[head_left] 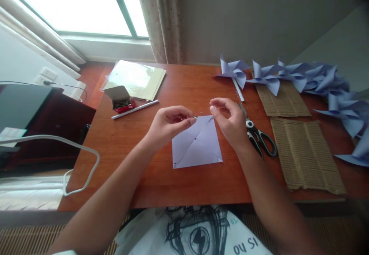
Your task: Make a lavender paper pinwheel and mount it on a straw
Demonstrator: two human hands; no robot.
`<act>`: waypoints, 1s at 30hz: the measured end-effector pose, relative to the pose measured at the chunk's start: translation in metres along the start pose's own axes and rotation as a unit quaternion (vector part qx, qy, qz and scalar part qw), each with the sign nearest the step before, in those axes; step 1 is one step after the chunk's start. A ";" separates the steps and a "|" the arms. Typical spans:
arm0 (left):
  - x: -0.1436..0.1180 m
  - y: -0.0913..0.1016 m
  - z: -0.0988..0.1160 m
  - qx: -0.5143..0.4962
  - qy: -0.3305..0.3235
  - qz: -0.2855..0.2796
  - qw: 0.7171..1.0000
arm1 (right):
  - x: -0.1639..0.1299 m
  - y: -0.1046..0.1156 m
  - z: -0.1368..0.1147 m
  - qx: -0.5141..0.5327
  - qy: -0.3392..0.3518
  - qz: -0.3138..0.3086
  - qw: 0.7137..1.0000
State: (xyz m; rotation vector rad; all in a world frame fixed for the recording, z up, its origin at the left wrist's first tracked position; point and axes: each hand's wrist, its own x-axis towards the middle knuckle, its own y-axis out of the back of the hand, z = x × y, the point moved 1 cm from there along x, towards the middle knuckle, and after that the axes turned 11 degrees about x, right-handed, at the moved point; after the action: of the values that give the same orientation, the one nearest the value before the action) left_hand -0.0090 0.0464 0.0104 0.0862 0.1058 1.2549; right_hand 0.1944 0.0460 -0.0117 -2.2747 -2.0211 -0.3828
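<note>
A reddish-brown wooden tabletop point(184, 186) is filling the middle of the view, standing against a grey wall, with a bright window point(72, 5) glowing at about 11 o'clock and a speckled beige curtain point(161, 17) hanging down at 12. Near the centre a pale lilac paper square point(197, 145) is lying flat on the wood, cut along its diagonals (a small dot is marking its middle). The left hand point(168, 126) is hovering at the square's 11 o'clock corner, its fingers pressed together on a tiny metal pin point(195, 117). The right hand point(230, 122) is hovering at the 1 o'clock corner, thumb and forefinger nearly meeting; whether anything is sitting between them I cannot tell. Just at 3 o'clock of that hand, black-handled scissors point(258, 136) are lying on the wood. Further out at 3 o'clock two strips of brown corrugated cardboard point(305, 151) are resting side by side, and at 1 to 2 o'clock a row of finished lilac pinwheels point(302, 78) is crowding the far edge. At 10 o'clock an open small box point(121, 99) of pins is sitting beside a white stick point(135, 109), with a stack of pale sheets point(135, 78) behind them. Off the tabletop at 9 o'clock, a white cable point(72, 147) is looping past a dark cabinet point(43, 124).
</note>
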 end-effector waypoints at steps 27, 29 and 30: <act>-0.006 -0.014 -0.020 -0.097 0.103 0.036 0.989 | -0.015 -0.017 -0.018 -0.094 0.116 -0.117 0.982; -0.005 -0.012 -0.019 -0.092 0.101 0.051 0.989 | -0.010 -0.010 -0.017 -0.101 0.095 -0.102 0.985; -0.005 -0.010 -0.019 -0.089 0.100 0.058 0.989 | -0.007 -0.005 -0.016 -0.106 0.084 -0.090 0.987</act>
State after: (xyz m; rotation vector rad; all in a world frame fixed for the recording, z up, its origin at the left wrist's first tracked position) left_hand -0.0031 0.0386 -0.0094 -0.1911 0.1633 1.3811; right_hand 0.1863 0.0366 0.0015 -2.0870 -2.1961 -0.8128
